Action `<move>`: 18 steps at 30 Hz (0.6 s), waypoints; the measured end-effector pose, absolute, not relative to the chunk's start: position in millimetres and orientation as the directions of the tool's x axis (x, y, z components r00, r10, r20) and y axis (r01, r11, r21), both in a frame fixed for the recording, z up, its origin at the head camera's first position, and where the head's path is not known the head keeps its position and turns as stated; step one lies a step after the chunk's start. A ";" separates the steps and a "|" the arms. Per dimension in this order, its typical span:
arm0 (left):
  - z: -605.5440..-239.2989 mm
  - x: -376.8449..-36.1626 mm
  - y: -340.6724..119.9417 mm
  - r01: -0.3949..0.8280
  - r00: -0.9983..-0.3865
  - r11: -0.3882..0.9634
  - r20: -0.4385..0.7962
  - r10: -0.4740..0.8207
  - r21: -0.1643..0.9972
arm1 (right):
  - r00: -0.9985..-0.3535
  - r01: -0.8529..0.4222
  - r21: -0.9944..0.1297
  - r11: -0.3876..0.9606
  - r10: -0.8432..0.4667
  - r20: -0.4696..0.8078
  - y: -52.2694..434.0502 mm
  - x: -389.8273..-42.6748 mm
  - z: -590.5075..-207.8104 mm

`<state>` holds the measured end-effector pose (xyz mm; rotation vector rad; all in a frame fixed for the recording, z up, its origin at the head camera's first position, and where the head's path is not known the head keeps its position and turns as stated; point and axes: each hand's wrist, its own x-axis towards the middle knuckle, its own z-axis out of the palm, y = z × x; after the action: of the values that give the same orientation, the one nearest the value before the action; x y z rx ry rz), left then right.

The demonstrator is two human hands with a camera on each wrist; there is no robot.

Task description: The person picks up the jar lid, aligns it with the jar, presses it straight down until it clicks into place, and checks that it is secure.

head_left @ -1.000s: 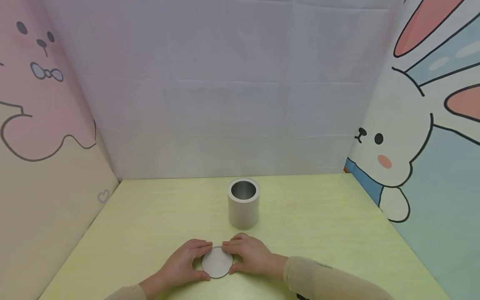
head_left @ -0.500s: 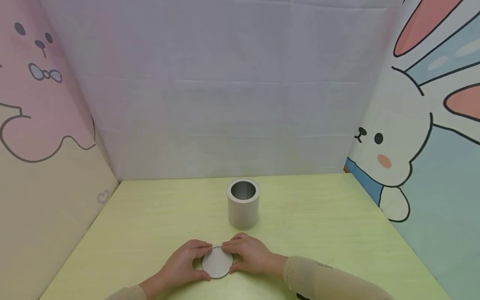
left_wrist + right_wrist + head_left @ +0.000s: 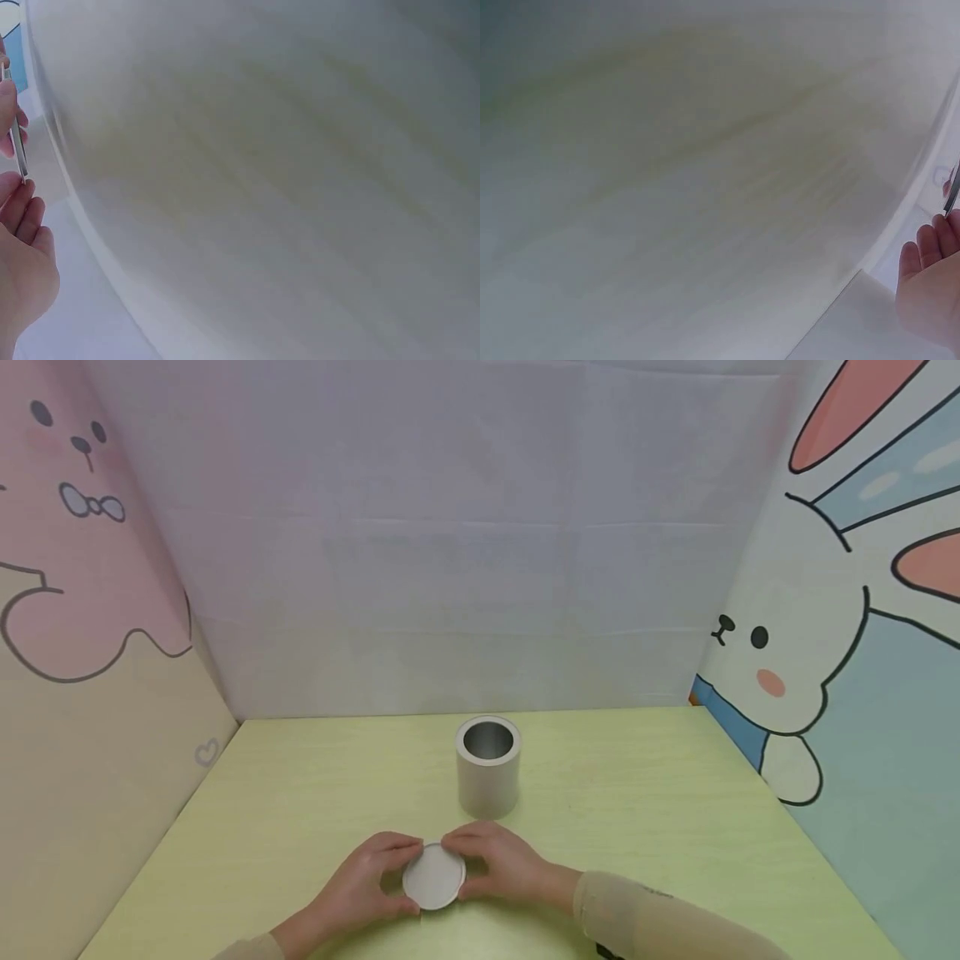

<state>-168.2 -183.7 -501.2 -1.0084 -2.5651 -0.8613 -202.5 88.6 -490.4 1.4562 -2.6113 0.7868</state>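
Note:
A thin round white disc (image 3: 434, 877) with a narrow rim is held between both hands near the front of the table. My left hand (image 3: 367, 878) pinches its left side, fingertips at the far edge and thumb at the near edge. On the opposite side, my right hand (image 3: 506, 864) grips it the same way. The left wrist view catches the disc edge-on (image 3: 18, 150) at the far left, beside the left hand (image 3: 30, 262). At the right border of the right wrist view, the right hand (image 3: 930, 292) shows partly, with a sliver of the disc (image 3: 952, 191).
Just beyond the hands, a white cylindrical cup (image 3: 487, 785) with a thick rim and metallic inside stands upright on the pale yellow-green table (image 3: 315, 777). A plain pale cloth wall (image 3: 450, 568) closes the back. Cartoon-printed panels (image 3: 787, 610) flank the sides.
The disc sat still between the hands in the two earlier frames. Now both hands have raised it slightly, and it appears a little farther up in the head view.

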 end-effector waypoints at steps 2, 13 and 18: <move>-498.8 -168.8 -183.3 0.692 -0.721 0.579 0.443 0.533 0.431 | -0.558 -0.807 -0.408 0.427 -0.778 0.288 88.9 -204.4 -490.0; -493.6 -175.4 -184.5 0.722 -0.692 0.538 0.479 0.540 0.435 | -0.597 -0.770 -0.458 0.444 -0.756 0.270 88.6 -209.7 -483.9; -491.2 -180.7 -185.6 0.719 -0.695 0.531 0.482 0.533 0.449 | -0.590 -0.776 -0.472 0.418 -0.746 0.309 89.6 -213.5 -482.8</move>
<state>-180.7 -185.6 -491.2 -1.0450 -2.4872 -0.9242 -213.5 89.6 -482.8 1.3976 -2.6021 0.9094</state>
